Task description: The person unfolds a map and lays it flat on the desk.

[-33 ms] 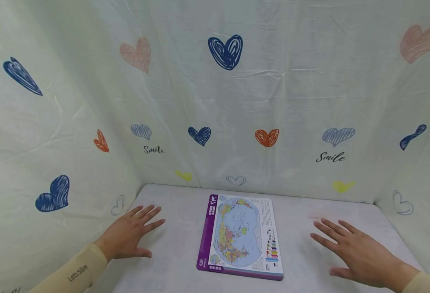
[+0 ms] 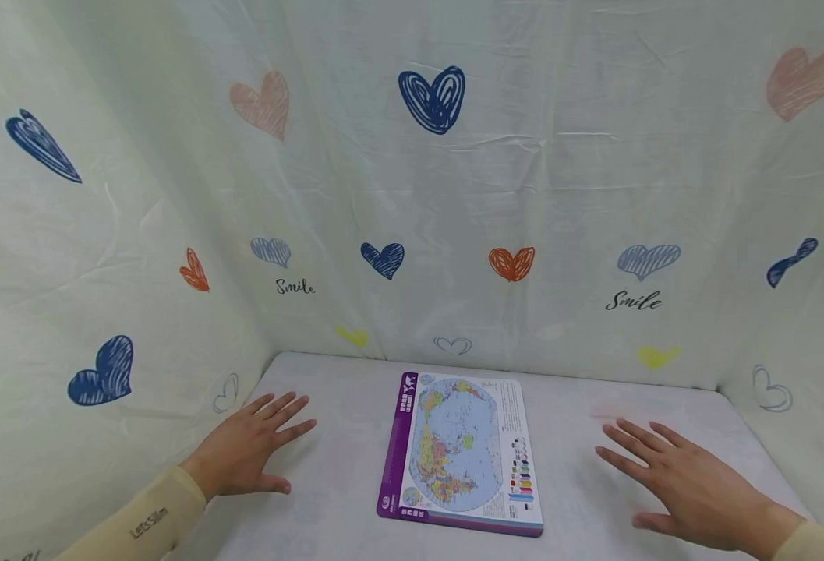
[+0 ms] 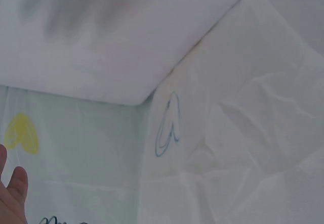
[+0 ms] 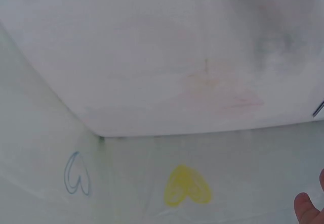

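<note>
A flat world map board with a purple border lies on the white-covered table, between the two hands and apart from both. To its left hovers my left hand, palm down, fingers spread, holding nothing. On the other side my right hand is likewise spread above the table with nothing in it. Only some fingertips of the left hand show in the left wrist view. In the right wrist view, fingertips appear at the lower right corner, and a small dark edge at the right border is too little to identify.
The white table meets a pale cloth curtain behind it and at both sides. Hearts and the word "Smile" are printed on the cloth. Soft shadows fall on the table beneath the hands.
</note>
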The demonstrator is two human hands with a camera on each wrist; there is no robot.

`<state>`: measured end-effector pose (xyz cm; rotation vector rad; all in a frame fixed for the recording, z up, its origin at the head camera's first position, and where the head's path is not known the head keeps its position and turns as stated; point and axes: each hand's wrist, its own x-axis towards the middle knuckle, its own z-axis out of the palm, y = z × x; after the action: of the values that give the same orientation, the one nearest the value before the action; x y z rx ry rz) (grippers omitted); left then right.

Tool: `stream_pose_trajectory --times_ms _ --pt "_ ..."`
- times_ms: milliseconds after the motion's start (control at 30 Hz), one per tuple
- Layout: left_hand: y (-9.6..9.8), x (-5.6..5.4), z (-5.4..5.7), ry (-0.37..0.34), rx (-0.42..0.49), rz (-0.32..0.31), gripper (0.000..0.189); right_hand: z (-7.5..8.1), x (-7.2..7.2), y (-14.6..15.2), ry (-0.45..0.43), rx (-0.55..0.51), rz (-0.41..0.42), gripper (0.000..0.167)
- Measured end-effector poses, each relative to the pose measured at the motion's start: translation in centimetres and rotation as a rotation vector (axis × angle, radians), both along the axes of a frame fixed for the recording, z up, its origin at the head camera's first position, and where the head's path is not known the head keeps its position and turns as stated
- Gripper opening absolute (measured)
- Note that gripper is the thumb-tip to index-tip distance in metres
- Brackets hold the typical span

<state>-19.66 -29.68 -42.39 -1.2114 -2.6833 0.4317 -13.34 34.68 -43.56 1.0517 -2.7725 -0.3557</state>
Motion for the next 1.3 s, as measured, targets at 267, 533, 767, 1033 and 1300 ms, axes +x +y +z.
stream_pose_trajectory --times_ms 267,533,767,1033,1300 --pt "-0.2 0.0 0.0 0.014 -0.005 0.022 0.090 0.3 0.1 -0.3 -0.128 -0.006 -0.089 0.089" --pt "4.1 0.4 -2.6 -0.279 0.221 0.336 0.078 -0.9 -0.8 -3.9 -0.311 -0.208 -0.305 0.068" --pt "11.7 -0.1 -6.0 -0.520 0.469 0.466 0.065 -3.2 -3.3 -9.0 -0.396 -0.336 -0.431 0.057" --pt "15.8 -0.8 -6.6 -0.717 0.649 0.503 0.071 -5.7 -4.8 -13.0 -0.461 -0.395 -0.481 0.070" --pt "16.8 -1.5 -6.4 -0.767 0.783 0.537 0.065 -6.2 -4.2 -13.5 -0.418 -0.419 -0.474 0.064"
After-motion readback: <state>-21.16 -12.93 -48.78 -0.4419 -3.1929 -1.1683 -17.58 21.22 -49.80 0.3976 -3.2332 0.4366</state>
